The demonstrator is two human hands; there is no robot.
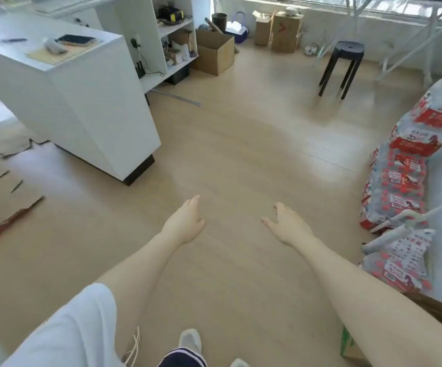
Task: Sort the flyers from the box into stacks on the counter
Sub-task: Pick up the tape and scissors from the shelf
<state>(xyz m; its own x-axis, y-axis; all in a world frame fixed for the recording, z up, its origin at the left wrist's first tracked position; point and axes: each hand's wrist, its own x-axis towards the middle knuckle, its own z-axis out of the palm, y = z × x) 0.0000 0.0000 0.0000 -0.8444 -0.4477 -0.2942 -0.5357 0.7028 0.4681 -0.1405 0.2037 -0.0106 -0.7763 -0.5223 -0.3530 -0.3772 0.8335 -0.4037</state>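
- Above a pale wood floor, both arms outstretched: left hand and right hand hanging well apart, fingers relaxed and lightly spread, gripping nothing.
- On the white counter at upper left: no sorted stacks to be made out, only a tan sheet or folder, a dark flat item and a small dark object, too blurred to name.
- Judged from this: sorting not yet under way, no flyer in hand, every stack yet to be built.
- Task box not identifiable with certainty. Likeliest candidates: an open brown carton on the floor beside the shelf unit, contents not visible; two taller cartons against the far wall, something pale resting on top; a green-and-brown carton corner at lower right, mostly hidden by the right forearm.
- No flyers visible anywhere in view.
- Along the right edge: shrink-wrapped packs of red-capped bottles, piled several high.
- Elsewhere: black stool standing near the window wall, flattened cardboard lying on the floor at left.
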